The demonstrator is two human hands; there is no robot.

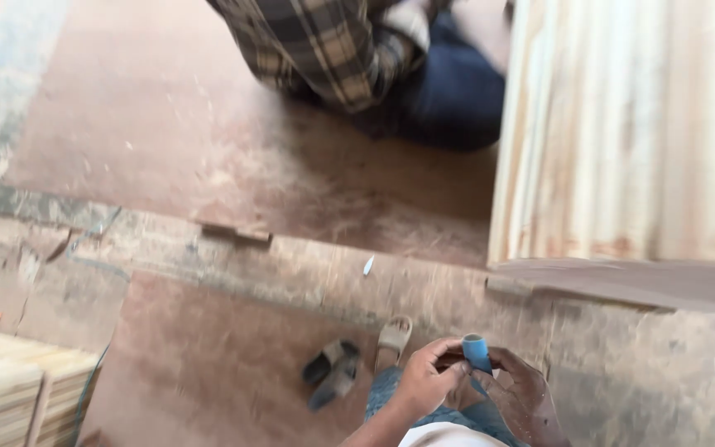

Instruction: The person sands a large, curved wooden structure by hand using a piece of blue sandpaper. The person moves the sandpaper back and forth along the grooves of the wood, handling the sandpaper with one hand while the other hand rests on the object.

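Standing roughly upright, open end up, the blue tube (pixel 477 353) is gripped by both hands (pixel 477 382).

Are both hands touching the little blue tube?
Touching. The head view shows the left hand and right hand pinching the blue tube with fingers on its lower part.

Small blue tube (pixel 477 351): smooth, matt, plastic-looking. Floor (pixel 208 165): rough, dusty, worn reddish board. Stacked planks (pixel 631 124): pale bare wood, matt. Sandals (pixel 349 368): dull rubbery finish. Checked garment (pixel 324 45): woven cloth.
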